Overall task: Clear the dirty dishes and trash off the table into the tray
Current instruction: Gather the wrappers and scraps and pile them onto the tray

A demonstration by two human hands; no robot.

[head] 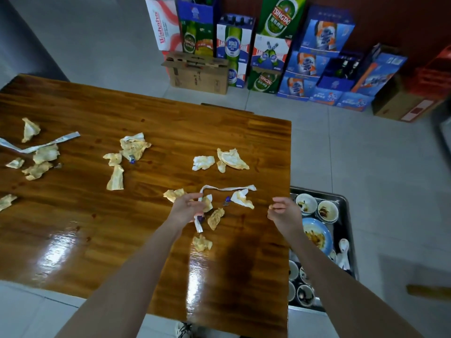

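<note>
Several crumpled, stained napkins and white paper strips lie scattered over the glossy wooden table [102, 230]. My left hand [186, 207] has its fingers curled round a white paper strip [198, 222] and a crumpled napkin near the table's right part. My right hand [280, 208] hovers at the table's right edge and pinches a small napkin scrap [271, 206]. A metal tray [345, 200] sits lower, right of the table, and holds dirty bowls [306, 203], a blue plate [317, 234] and white spoons [343, 256].
More napkin clusters lie at the table's left [39, 159], middle [133, 148] and far right [231, 158]. Stacked beer cartons [280, 47] stand against the back wall on the grey tiled floor. A shoe [184, 329] shows below the table's near edge.
</note>
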